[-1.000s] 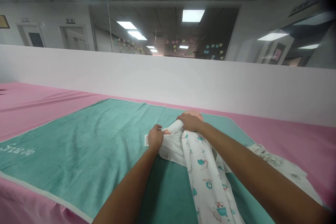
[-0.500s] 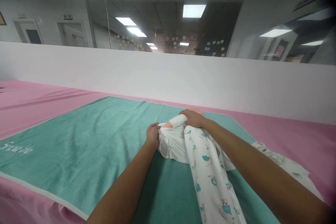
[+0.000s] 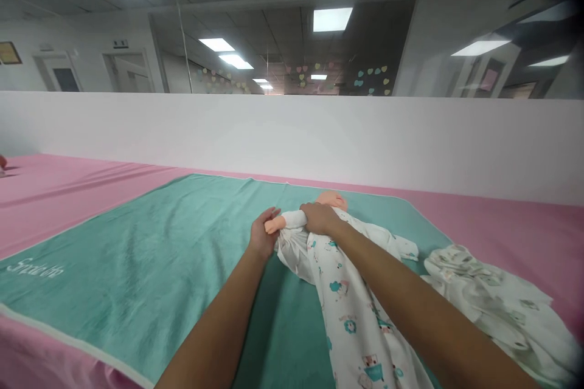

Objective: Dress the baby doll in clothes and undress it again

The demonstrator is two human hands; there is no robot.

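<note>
A baby doll (image 3: 332, 199) lies on its back on a teal towel (image 3: 159, 279), its head partly hidden behind my right hand. White clothing with teal and pink prints, a baby garment (image 3: 349, 310), covers its body and trails toward me. My left hand (image 3: 263, 236) is closed around the doll's small bare hand (image 3: 274, 225), which pokes out of a white cuff. Over the upper part of that sleeve (image 3: 294, 219), my right hand (image 3: 322, 219) grips the cloth at the doll's arm. White fabric hangs in folds below the forearm.
Crumpled white printed baby clothes (image 3: 497, 304) lie to the right, partly on the towel. A pink sheet (image 3: 515, 231) spreads beneath the towel. Behind it stands a low white wall (image 3: 292, 140) with glass above.
The doll's hand has come out of the white sleeve end and rests in my left hand. My right hand has shifted slightly left and down along the sleeve. The view has tilted slightly.
</note>
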